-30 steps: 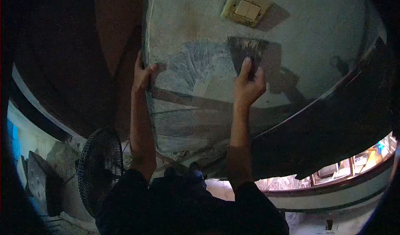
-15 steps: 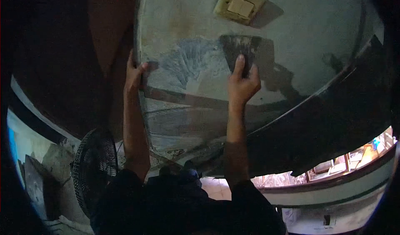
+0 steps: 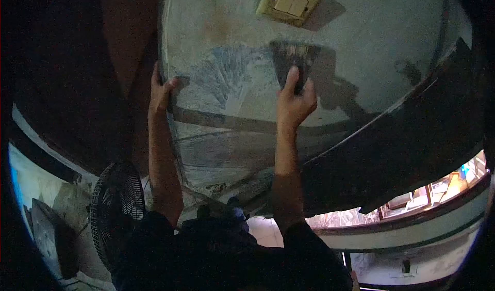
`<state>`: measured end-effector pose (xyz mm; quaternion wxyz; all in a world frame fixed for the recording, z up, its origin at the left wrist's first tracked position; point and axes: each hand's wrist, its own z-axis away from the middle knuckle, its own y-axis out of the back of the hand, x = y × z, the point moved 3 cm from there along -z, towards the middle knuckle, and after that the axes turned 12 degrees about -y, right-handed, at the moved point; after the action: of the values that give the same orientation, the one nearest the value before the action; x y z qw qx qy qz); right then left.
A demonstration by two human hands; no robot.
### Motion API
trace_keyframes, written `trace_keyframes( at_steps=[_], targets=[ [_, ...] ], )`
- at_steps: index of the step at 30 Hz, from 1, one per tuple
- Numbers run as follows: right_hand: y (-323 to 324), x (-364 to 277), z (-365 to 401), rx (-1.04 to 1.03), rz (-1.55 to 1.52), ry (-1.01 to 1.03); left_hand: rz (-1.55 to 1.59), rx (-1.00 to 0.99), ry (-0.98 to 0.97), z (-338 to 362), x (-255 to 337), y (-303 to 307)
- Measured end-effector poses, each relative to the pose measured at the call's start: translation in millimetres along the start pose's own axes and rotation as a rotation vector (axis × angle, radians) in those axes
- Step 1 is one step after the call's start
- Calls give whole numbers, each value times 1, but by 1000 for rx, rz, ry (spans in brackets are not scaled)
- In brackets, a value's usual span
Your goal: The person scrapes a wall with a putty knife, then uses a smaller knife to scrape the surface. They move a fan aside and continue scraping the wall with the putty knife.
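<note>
My right hand (image 3: 297, 97) grips a dark, wide-bladed scraper (image 3: 293, 59), thumb pressed along it, its broad edge upward near the wall (image 3: 376, 38). Below the switch plate (image 3: 290, 3), the scraper casts a shadow to its right. My left hand (image 3: 163, 91) rests at the wall's left edge, thumb over the face and fingers spread around the corner, holding nothing loose. Between the hands, the wall carries a patch of grey-white streaked material (image 3: 224, 74). Whether the blade touches the wall is unclear.
A black fan (image 3: 117, 208) stands at the lower left, with a grey box-like object (image 3: 51, 237) beyond it. My feet show at the bottom centre. A brightly lit opening (image 3: 412, 200) with cluttered items lies at the lower right.
The wall, switch and both hands appear slightly further left in view. My right hand keeps its grip on the scraper, and my left hand stays at the wall edge.
</note>
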<state>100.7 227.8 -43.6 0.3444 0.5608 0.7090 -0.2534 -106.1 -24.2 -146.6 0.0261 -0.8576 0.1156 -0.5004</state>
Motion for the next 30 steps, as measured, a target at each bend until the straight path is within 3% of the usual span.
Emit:
trace_keyframes(
  at_steps=[3,5,8,14,16,18,20,23,27,30],
  targets=[
    [-5,-8,-11,-48,8,0,95,-19,-42,3,8,-12],
    [-4,-1,-2,36,9,227,147,-21,-81,4,12,-12],
    [0,-10,-1,108,103,280,51,61,36,1,-6,-1],
    [5,6,-1,58,146,150,211,14,9,6,3,-13],
    [1,-4,-11,34,121,149,12,20,-72,-3,-20,-4],
    [-1,-4,-17,6,114,154,44,20,-14,-2,-12,-10],
    [-6,7,-15,-5,45,32,73,22,49,-3,-17,-16],
    [-11,18,-14,56,11,124,-5,-19,-27,-13,-19,-10],
    [-9,6,-27,-20,77,65,-9,33,-5,-11,-23,-14],
    [-10,3,-22,53,105,180,-11,21,-29,-13,-26,-10]
  ],
)
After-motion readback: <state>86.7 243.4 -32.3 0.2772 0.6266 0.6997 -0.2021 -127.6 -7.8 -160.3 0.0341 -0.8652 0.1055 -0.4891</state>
